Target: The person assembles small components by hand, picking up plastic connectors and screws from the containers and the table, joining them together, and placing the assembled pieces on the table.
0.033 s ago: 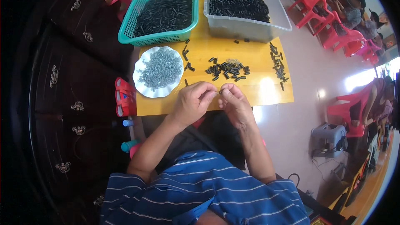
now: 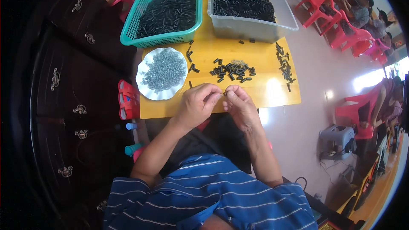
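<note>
Over the front part of the yellow tabletop (image 2: 255,98), my two hands meet fingertip to fingertip. My right hand (image 2: 242,104) pinches a small dark tube-like piece (image 2: 225,94) between thumb and forefinger. Thumb and forefinger of my left hand (image 2: 198,102) are closed just beside it; what they hold, if anything, is too small to make out. Beyond my fingers lies a loose pile of short black tubes (image 2: 232,71), with a few tiny tan bits at its back. Left of my left hand, a white scalloped plate (image 2: 139,79) carries a heap of small clear pieces (image 2: 163,70).
At the back stand a green basket (image 2: 128,38) and a translucent bin (image 2: 247,32), both with many black pieces. More black tubes (image 2: 285,66) lie along the right edge. A dark cabinet (image 2: 85,85) flanks the left; pink chairs (image 2: 319,0) and seated people are at right.
</note>
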Motion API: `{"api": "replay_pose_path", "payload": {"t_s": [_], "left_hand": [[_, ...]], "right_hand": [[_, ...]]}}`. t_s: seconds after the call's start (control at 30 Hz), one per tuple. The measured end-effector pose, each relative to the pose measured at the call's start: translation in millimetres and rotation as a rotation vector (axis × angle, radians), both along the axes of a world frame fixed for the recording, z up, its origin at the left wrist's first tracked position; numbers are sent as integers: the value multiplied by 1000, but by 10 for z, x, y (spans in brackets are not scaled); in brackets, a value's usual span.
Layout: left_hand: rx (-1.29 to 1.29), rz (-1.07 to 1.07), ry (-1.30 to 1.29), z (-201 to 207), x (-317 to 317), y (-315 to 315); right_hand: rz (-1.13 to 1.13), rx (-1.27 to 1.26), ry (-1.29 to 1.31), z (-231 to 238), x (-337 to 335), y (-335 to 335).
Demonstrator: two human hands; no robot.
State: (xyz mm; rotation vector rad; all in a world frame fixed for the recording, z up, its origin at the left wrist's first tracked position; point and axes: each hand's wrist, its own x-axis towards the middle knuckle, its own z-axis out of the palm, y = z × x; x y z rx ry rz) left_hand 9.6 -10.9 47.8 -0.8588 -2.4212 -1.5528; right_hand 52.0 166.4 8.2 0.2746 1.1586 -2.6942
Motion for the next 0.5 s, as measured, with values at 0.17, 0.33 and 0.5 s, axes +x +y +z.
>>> {"api": "replay_pose_path", "payload": {"t_s": [0.17, 0.33, 0.5], "left_hand": [[-5, 19, -19, 11, 0, 6], [-30, 16, -7, -5, -31, 0], [-55, 4, 7, 33, -33, 25]], "right_hand": [[26, -10, 8, 26, -10, 4], [15, 44, 6, 64, -19, 4], [23, 61, 0, 54, -4, 3]]}}
